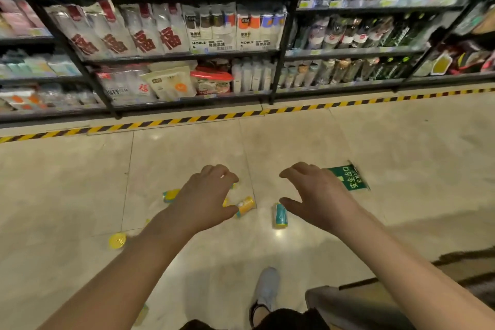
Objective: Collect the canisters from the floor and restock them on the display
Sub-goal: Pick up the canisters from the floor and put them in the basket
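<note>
Several small yellow canisters lie on the tiled floor. A yellow canister [246, 206] lies on its side just right of my left hand [206, 195]. A teal-and-yellow canister [280, 215] lies below the thumb of my right hand [316, 193]. Another canister [169, 195] pokes out left of my left hand, and a further one [117, 240] shows its round yellow lid by my left forearm. Both hands hover above the floor with loosely curled fingers and hold nothing. My left hand hides more yellow pieces.
Dark store shelves [187, 56] packed with goods stand ahead, behind a yellow-black hazard stripe [214, 117] on the floor. A green floor sign [349, 178] lies right of my right hand. My shoe [266, 289] is at the bottom; a grey surface [348, 308] sits at lower right.
</note>
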{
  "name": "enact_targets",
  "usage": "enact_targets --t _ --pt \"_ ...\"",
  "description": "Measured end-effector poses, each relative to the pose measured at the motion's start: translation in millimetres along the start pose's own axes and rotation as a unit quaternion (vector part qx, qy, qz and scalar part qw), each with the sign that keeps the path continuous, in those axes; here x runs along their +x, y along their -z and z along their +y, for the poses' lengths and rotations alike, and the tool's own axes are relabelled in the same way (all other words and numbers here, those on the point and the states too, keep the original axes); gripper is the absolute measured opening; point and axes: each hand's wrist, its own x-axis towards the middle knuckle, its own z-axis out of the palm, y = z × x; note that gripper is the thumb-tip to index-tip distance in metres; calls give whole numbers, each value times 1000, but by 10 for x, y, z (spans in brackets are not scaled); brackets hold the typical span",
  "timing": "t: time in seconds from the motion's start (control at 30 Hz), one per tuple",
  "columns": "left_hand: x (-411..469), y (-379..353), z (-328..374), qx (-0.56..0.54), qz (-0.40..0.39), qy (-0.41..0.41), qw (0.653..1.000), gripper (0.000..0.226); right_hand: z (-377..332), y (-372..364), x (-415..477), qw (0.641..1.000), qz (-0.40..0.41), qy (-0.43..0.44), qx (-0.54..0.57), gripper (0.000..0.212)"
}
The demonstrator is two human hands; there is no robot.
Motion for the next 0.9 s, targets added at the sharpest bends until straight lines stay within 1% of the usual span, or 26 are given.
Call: enact_targets --t 0.07,0.2,0.3,0.4,0.53,0.6,0.77,0.9 --pt "334 -91 22 -3 -15 -4 1000 61 256 -131 177 1000 -20 -13 -5 56" --pt "948 -355 -24 -13 -60 -6 998 63 669 -513 494 998 -39 -41 26 51" --pt "1398 -642 -144 -14 -99 -3 995 66 933 -867 741 997 -62 -47 -2 49" --pt "1752 -1005 -289 -26 -107 -4 994 67 1178 -1281 954 997 -65 -50 -3 47" --pt "2267 -1689 -480 -23 -135 -3 991 65 1482 -2029 1265 995 -84 -54 -22 50" --pt "2525 -2116 -582 -16 -147 -3 989 65 1631 -2506 1419 995 -85 -60 -11 49" --pt "3027 -3267 -886 7 -169 5 986 65 1991 -3754 1786 992 -80 -91 -24 42" --pt "3382 -4221 -1091 16 -207 2 978 68 2256 -4679 2066 990 -102 -95 -22 38"
